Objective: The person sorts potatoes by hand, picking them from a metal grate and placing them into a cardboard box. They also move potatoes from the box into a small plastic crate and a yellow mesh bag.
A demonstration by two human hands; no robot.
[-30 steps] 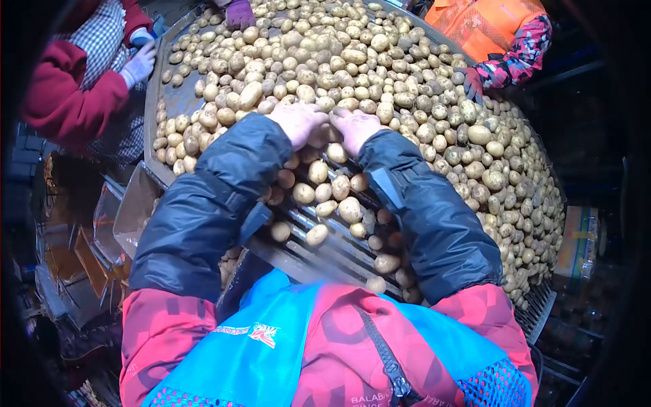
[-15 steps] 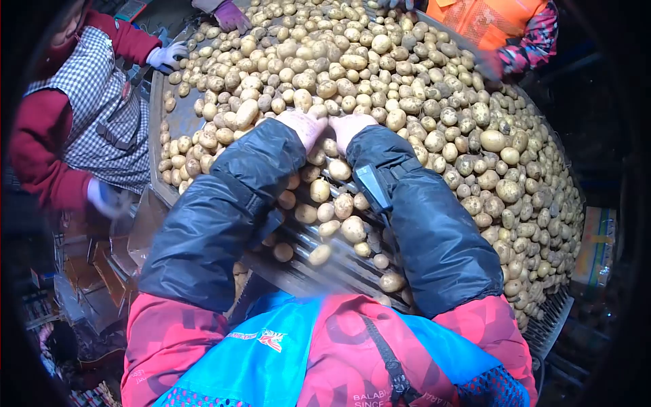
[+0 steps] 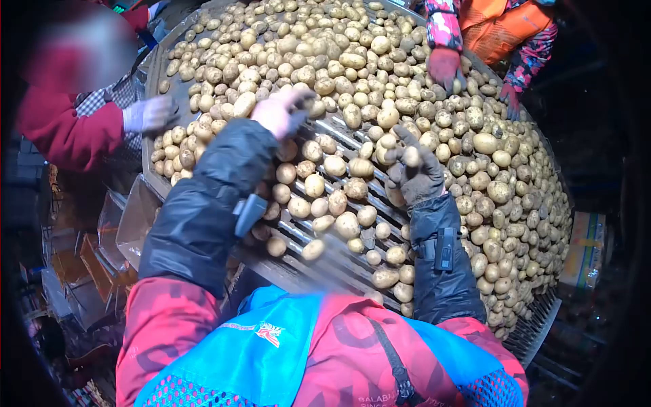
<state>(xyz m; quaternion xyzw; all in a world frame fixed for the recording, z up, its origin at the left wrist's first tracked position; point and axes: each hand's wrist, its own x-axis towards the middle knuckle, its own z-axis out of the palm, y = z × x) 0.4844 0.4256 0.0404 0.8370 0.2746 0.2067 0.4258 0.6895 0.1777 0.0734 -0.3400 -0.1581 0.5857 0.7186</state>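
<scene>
My left hand [image 3: 279, 114], in a pale glove with dark fingertips, hovers over the near edge of the potato heap [image 3: 298, 51]. Its fingers are apart and slightly blurred, with nothing seen in them. To the right, my right hand [image 3: 422, 178] wears a dirty grey glove and is turned partly palm up. A small potato [image 3: 411, 157] sits between its fingers. Between my hands, loose potatoes [image 3: 314, 185] lie on the metal bars of a slatted grate [image 3: 342, 134].
At left a person in maroon sleeves [image 3: 71, 132] holds a gloved hand [image 3: 150, 114] by the table rim [image 3: 157, 178]. Across at right, another person in an orange vest [image 3: 485, 30] has a gloved hand [image 3: 445, 66] on the potatoes. Cardboard pieces [image 3: 102, 264] stand lower left.
My hands, side by side at the heap before, have parted: the left went up and left, the right moved right and down with a potato. More grate bars show between them.
</scene>
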